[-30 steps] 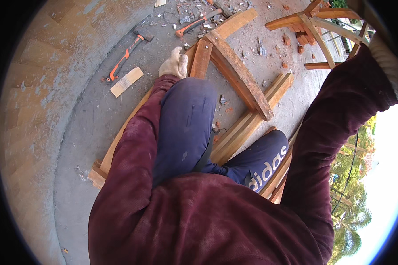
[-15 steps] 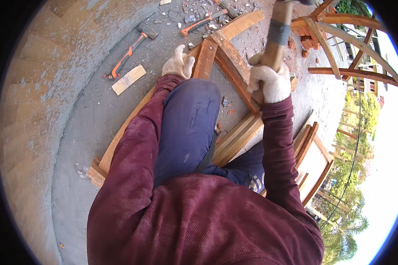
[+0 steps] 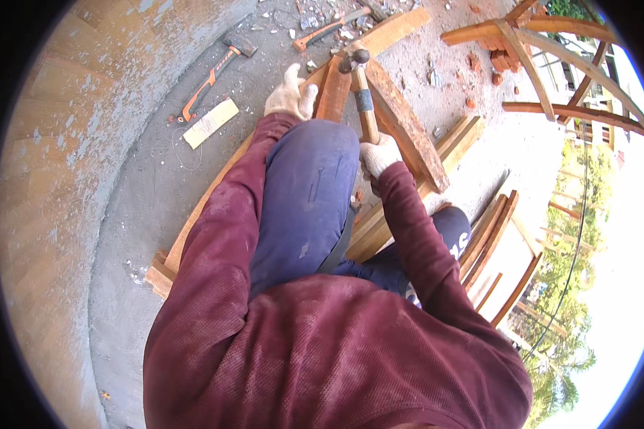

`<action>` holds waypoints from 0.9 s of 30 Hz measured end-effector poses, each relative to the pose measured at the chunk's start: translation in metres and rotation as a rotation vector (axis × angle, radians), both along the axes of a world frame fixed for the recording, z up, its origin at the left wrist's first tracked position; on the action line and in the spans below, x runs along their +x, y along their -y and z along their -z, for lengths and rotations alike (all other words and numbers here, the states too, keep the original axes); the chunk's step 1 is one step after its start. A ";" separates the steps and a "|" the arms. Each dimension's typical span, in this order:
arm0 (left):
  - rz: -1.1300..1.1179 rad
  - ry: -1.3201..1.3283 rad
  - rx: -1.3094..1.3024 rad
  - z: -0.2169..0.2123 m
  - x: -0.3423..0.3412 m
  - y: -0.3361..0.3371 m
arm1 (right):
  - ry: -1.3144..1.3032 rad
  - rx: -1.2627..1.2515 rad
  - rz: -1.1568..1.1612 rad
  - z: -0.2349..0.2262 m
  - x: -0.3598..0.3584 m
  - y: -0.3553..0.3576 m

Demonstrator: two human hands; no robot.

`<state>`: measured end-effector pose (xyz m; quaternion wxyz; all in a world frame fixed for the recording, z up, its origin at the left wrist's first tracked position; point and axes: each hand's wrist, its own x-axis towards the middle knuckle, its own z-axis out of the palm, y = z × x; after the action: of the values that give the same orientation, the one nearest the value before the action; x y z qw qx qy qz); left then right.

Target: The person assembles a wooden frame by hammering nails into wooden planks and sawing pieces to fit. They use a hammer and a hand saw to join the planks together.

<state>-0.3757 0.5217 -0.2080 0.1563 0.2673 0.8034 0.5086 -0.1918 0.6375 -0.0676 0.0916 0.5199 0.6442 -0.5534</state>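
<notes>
My right hand (image 3: 381,154), in a white work glove, is closed round the wooden handle of a ball-peen hammer (image 3: 363,104) with grey tape on it. The hammer's metal head is at the upper end of a short reddish-brown board (image 3: 333,91), where it meets a long curved timber (image 3: 393,36). From this view I cannot tell whether the head touches the wood. My gloved left hand (image 3: 290,96) is beside the short board, fingers stretched and thumb apart, holding nothing. Its underside by the timber is partly hidden. A rough-edged board (image 3: 408,125) slants down to the right of the hammer.
On the concrete floor lie an orange-handled hammer (image 3: 211,82), another orange-handled tool (image 3: 329,30) and a pale wood offcut (image 3: 211,124). A curved wall (image 3: 50,179) rises at left. Timber frames (image 3: 540,68), bricks (image 3: 504,61) and rubble are at right.
My right hand has swung the hammer down and left, bringing its head to the boards' joint. The rough-edged board's lower end has shifted right. My left hand stays nearly in place.
</notes>
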 end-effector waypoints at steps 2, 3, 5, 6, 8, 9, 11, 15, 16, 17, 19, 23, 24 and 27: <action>-0.024 -0.012 -0.040 0.000 -0.013 -0.001 | -0.114 0.056 -0.108 -0.054 -0.023 -0.007; -0.038 -0.030 -0.010 0.002 -0.015 0.007 | -0.165 0.074 -0.163 -0.080 -0.020 -0.002; -0.052 -0.064 0.001 -0.003 -0.012 0.006 | -0.530 0.323 -0.228 -0.125 -0.032 -0.012; -0.053 -0.066 0.020 -0.006 -0.016 0.009 | -0.699 0.339 -0.187 -0.154 -0.047 -0.007; -0.028 -0.048 0.055 -0.009 -0.012 0.010 | -1.003 0.364 -0.138 -0.193 -0.063 -0.005; -0.029 -0.043 0.039 -0.009 -0.015 0.011 | -1.101 0.377 -0.137 -0.191 -0.069 -0.004; -0.028 -0.019 0.000 -0.005 -0.014 0.014 | -1.235 0.416 -0.126 -0.179 -0.081 -0.001; -0.006 -0.043 0.015 -0.007 -0.009 0.002 | -0.490 0.410 -0.111 -0.002 -0.001 -0.015; 0.013 -0.018 -0.009 -0.006 -0.008 -0.002 | 0.054 0.083 -0.032 0.014 0.006 -0.003; 0.033 -0.010 -0.004 -0.003 0.002 -0.002 | 0.013 -0.051 0.085 0.028 0.019 -0.001; -0.012 -0.042 -0.011 0.009 -0.012 0.003 | -0.069 -0.151 0.166 -0.003 0.015 0.004; -0.006 -0.100 -0.058 0.011 -0.020 0.007 | -0.346 -0.428 0.310 -0.007 0.082 0.023; -0.022 -0.111 -0.071 0.016 -0.025 0.005 | -0.370 -0.489 0.370 -0.017 0.087 0.032; 0.016 -0.111 -0.061 0.000 -0.019 -0.006 | -0.455 -0.767 0.610 -0.014 0.134 0.065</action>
<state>-0.3946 0.5274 -0.2084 0.1236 0.2966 0.8238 0.4671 -0.0575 0.5723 -0.0533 -0.0317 0.4795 0.2194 -0.8491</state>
